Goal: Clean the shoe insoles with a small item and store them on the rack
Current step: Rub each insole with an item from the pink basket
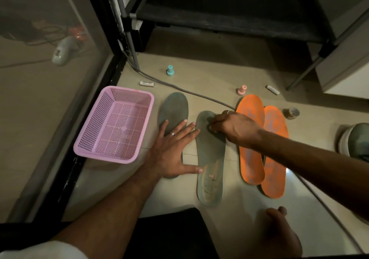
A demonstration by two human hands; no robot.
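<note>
Four insoles are laid on the tiled floor (229, 74), long axes running roughly away from the person, toes toward the rack (229, 16). The right grey insole (210, 158) lies at centre; the left grey insole (175, 110) is just beside it on the left, and the two orange insoles (252, 138), overlapping, are on the right.

The right hand (235, 127) is placed over the toe end of the right grey insole, fingers curled down onto its surface. Whether a small cleaning item is pinched beneath them cannot be told; the fingertips hide it.

The left hand (173, 148) is spread flat, fingers straight, lying across the lower part of the left grey insole, with the thumb reaching to the edge of the right grey one. Nothing is gripped by it.

Judgement: the wiping stroke is expected to run along the insole's long axis, from toe back toward the heel, i.e. toward the person. The right hand is the nearer to that work; the left is placed to steady it.

A pink basket (113, 124) stands at left. The rack's shelf lies beyond the toes, well apart.
</note>
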